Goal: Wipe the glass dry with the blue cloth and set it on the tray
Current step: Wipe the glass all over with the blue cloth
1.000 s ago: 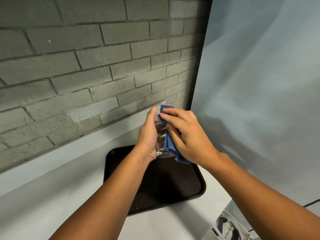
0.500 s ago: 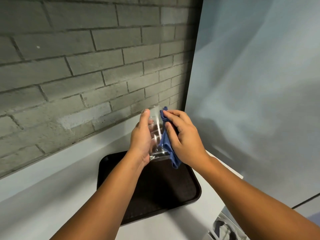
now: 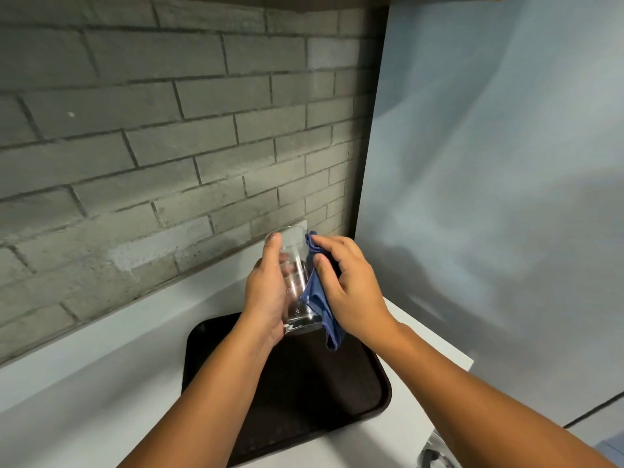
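A clear drinking glass [image 3: 297, 282] is held upright in the air above the dark brown tray [image 3: 337, 393]. My left hand [image 3: 265, 292] wraps its left side, thumb near the rim. My right hand [image 3: 347, 288] presses the blue cloth [image 3: 319, 298] against the glass's right side; a tail of cloth hangs below the glass base. The tray lies on the white counter [image 3: 101, 383] and holds nothing that I can see.
A grey brick wall [image 3: 152, 146] rises behind the counter. A pale blue panel [image 3: 489, 197] stands to the right. A metallic object [image 3: 435, 454] shows at the bottom right edge, below the counter's corner.
The glass has turned more upright in my left hand and its rim now shows. My right hand with the cloth has slid down from the rim to the glass's right side.
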### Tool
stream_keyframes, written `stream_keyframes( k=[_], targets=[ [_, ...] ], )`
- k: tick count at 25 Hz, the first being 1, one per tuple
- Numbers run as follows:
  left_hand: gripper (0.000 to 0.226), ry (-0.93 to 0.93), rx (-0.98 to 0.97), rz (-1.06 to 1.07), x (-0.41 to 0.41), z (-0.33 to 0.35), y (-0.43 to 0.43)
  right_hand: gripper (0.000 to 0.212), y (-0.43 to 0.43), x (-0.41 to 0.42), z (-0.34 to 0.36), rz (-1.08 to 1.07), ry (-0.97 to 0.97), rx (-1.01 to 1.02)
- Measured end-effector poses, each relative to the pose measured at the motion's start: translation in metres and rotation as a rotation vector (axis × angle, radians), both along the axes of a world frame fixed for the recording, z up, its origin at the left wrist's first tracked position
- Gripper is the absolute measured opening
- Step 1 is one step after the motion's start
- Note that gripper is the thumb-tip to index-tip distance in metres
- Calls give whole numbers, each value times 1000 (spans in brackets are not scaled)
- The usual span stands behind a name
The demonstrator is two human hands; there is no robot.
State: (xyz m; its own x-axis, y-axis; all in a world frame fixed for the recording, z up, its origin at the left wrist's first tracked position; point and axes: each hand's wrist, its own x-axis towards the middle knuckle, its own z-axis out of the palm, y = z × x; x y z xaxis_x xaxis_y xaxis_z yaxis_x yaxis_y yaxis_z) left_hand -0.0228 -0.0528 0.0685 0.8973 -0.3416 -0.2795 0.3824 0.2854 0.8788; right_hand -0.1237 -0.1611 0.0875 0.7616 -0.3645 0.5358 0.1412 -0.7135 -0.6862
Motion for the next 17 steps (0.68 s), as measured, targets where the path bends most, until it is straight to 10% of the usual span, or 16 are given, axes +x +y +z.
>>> stream_keyframes(
  k=[17],
  targets=[
    [63,-50,30,11,1,9,0,34,6,1,0,20,-66,-43]
  ],
)
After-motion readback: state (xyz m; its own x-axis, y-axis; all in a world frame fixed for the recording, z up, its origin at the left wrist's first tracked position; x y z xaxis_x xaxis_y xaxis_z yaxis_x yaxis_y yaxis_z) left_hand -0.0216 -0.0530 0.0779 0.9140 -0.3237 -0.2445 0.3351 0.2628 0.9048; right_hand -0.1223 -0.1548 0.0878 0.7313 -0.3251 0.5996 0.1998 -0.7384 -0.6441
